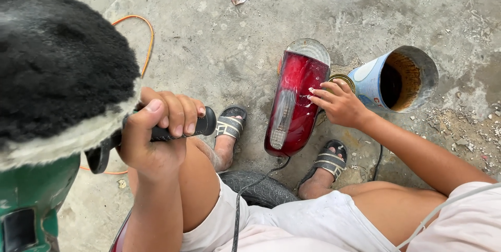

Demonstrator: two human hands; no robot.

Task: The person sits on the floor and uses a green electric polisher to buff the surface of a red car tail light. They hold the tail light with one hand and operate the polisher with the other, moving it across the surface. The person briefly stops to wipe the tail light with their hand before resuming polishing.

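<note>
The left hand [159, 132] is clenched round the black side handle [201, 124] of a green polisher [31, 200], bulky and probably heavy under its woolly pad [57, 59]. The right hand [339, 106] rests spread, fingertips on the red tail-lamp lens [292, 108] lying on the concrete floor [219, 38]: glossy, likely slippery and brittle, best steadied by its edges.
</note>
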